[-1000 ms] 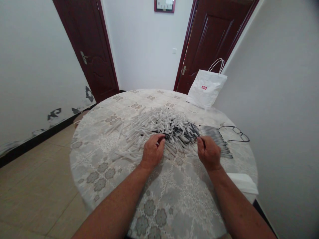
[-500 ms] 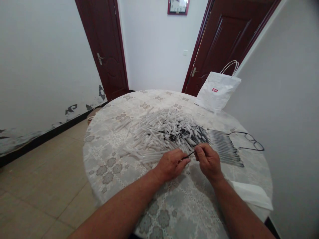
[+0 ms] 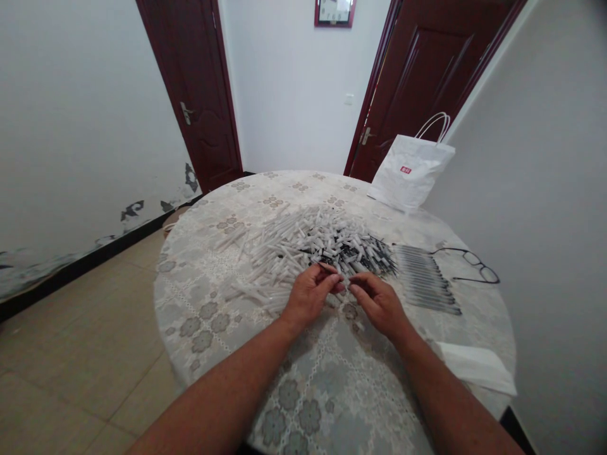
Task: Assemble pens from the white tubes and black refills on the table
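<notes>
Your left hand (image 3: 310,294) and right hand (image 3: 378,304) nearly meet by the tubes (image 3: 279,253) heaped well in from the table's (image 3: 351,392) near edge, 2 thumbs close to curled fingers, any pinched piece too blurred to tell.

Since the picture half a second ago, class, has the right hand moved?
Yes: the right hand has moved to the left, farther from the eyeglasses.
</notes>
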{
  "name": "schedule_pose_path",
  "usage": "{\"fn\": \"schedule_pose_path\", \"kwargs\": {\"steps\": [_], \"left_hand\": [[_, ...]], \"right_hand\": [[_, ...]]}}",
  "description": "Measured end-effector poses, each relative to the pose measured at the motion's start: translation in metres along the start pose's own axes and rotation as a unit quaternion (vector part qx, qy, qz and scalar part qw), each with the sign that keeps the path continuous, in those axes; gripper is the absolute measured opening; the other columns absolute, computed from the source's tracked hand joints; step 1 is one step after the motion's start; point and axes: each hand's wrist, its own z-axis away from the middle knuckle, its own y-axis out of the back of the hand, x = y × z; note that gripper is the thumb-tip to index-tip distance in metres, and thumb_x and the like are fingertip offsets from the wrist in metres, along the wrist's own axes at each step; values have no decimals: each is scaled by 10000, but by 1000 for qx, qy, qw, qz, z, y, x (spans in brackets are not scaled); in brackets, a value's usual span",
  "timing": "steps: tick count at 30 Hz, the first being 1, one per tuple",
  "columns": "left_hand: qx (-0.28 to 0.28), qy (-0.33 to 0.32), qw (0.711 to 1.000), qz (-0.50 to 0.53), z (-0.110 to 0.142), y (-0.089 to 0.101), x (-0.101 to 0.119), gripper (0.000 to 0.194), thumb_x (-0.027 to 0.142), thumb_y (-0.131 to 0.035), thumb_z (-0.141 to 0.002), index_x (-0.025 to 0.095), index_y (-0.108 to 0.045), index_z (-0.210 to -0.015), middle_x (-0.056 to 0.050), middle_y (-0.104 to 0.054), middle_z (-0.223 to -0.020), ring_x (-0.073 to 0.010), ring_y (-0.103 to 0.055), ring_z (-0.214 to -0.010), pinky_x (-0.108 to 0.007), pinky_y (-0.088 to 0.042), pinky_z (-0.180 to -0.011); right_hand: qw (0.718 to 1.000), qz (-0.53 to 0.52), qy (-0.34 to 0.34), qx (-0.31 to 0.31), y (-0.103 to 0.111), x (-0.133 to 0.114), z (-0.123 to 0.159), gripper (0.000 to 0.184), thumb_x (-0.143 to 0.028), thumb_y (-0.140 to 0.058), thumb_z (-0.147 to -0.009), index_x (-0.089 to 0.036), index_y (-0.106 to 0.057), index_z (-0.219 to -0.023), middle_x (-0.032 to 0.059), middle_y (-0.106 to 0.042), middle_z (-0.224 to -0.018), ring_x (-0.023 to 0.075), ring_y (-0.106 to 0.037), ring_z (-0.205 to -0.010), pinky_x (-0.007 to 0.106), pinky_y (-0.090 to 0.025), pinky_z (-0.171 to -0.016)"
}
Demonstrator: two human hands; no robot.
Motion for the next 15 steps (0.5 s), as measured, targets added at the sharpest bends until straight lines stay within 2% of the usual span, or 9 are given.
{"fn": "schedule_pose_path", "kwargs": {"steps": [3,6,8,10,13,15], "left_hand": [[20,26,999,29,-7,4,1,283,403,-725,-820,161,-631,-932,-82,-743,-892,-201,-732,-782,-367,-583,-787],[17,25,999,-10,-9,7,2,299,434,-720,-818,156,-662,-914,-73,-740,-835,-204,-724,-770,-359,-579,-775],[11,8,997,-78,-8,10,4,295,450,-681,-847,163,-682,-917,-56,-731,-798,-198,-709,-753,-337,-566,-749],[10,-27,984,-177,-8,15,8,284,448,-620,-889,178,-704,-924,-45,-727,-807,-191,-689,-759,-319,-543,-743],[22,-85,942,-323,-8,23,19,239,391,-578,-917,202,-723,-934,-38,-733,-882,-187,-669,-820,-306,-501,-789],[19,-92,924,-370,-9,29,28,201,344,-585,-906,206,-723,-951,-37,-734,-903,-187,-664,-828,-302,-486,-789]], "right_hand": [[1000,5,-9,1,0,-1,-2,228,-392,-591,-932,-204,-700,-1000,23,-683,-763,163,-593,-647,267,-454,-607],[1000,-16,1,-1,0,-3,-3,198,-362,-610,-911,-206,-705,-986,39,-710,-870,177,-632,-750,272,-483,-675],[999,-31,-6,8,1,-2,-4,188,-361,-611,-907,-207,-700,-970,32,-697,-844,172,-625,-737,271,-483,-672],[997,-53,-32,38,4,1,-4,205,-382,-602,-913,-204,-686,-970,8,-651,-734,153,-582,-636,259,-458,-601],[989,-87,-67,103,11,10,-6,244,-416,-603,-911,-195,-664,-994,-30,-573,-612,132,-514,-521,247,-416,-515],[983,-94,-78,139,17,17,-8,257,-426,-617,-899,-189,-658,-992,-36,-562,-591,129,-510,-500,245,-413,-501]]}}
